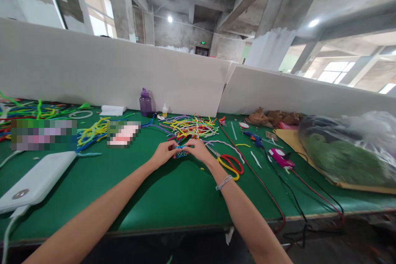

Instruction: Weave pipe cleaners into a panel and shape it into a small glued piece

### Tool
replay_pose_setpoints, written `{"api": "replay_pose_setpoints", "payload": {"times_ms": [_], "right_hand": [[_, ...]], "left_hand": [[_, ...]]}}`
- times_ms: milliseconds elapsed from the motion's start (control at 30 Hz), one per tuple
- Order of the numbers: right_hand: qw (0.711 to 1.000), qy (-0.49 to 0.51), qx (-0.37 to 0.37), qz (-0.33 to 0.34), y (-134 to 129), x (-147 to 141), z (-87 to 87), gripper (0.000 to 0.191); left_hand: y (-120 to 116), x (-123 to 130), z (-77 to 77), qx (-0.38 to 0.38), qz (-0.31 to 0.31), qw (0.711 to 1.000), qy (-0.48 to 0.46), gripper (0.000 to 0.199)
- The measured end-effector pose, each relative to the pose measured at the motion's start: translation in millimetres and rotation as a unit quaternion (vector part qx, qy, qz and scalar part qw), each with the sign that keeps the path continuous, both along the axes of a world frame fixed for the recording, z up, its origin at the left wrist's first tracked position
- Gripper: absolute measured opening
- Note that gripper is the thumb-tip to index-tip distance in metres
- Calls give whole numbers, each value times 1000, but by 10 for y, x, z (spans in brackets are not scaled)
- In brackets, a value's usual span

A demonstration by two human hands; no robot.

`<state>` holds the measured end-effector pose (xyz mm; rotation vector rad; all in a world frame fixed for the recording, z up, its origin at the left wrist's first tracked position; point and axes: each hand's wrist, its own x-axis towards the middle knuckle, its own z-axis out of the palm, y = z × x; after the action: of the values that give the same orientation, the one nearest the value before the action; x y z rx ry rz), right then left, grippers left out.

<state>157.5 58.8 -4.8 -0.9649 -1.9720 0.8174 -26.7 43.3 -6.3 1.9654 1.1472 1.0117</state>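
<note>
Between my two hands is a small blue and teal woven-looking piece (181,152), its finer detail too small to make out. The fingers of my left hand (163,152) pinch its left side. On its right side my right hand (198,149) grips it, with the thumb near the top edge. Just beyond my fingers lies a loose heap of colourful fuzzy stems (194,126). Scissors with red and yellow handles (230,166) rest beside my right wrist, which wears a grey band.
A white power bank (40,177) lies at left near more fuzzy stems (95,132). Behind stand a purple bottle (145,103) and a small dropper bottle (164,110). To the right are a blue glue gun (255,138), cords, a magenta device (281,158) and a plastic bag of green material (337,152).
</note>
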Motion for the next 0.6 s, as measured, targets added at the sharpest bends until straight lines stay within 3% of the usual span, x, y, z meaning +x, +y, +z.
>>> {"api": "replay_pose_setpoints", "payload": {"times_ms": [167, 300, 400, 500, 600], "right_hand": [[998, -27, 51, -26, -19, -9, 20, 13], [999, 5, 29, -36, -22, 2, 30, 17], [998, 60, -26, -2, -11, 40, 58, 25], [993, 105, -32, 41, 2, 75, 88, 27], [988, 127, -46, 70, 3, 87, 98, 29]], "left_hand": [[-5, -2, 14, 0, 4, 1000, 6, 29], [1, 3, 34, -18, 13, 999, -34, 35], [8, 0, 48, -80, 16, 992, -92, 47], [14, -7, 53, -150, 11, 980, -131, 55], [15, -11, 56, -161, 7, 979, -122, 52]]}}
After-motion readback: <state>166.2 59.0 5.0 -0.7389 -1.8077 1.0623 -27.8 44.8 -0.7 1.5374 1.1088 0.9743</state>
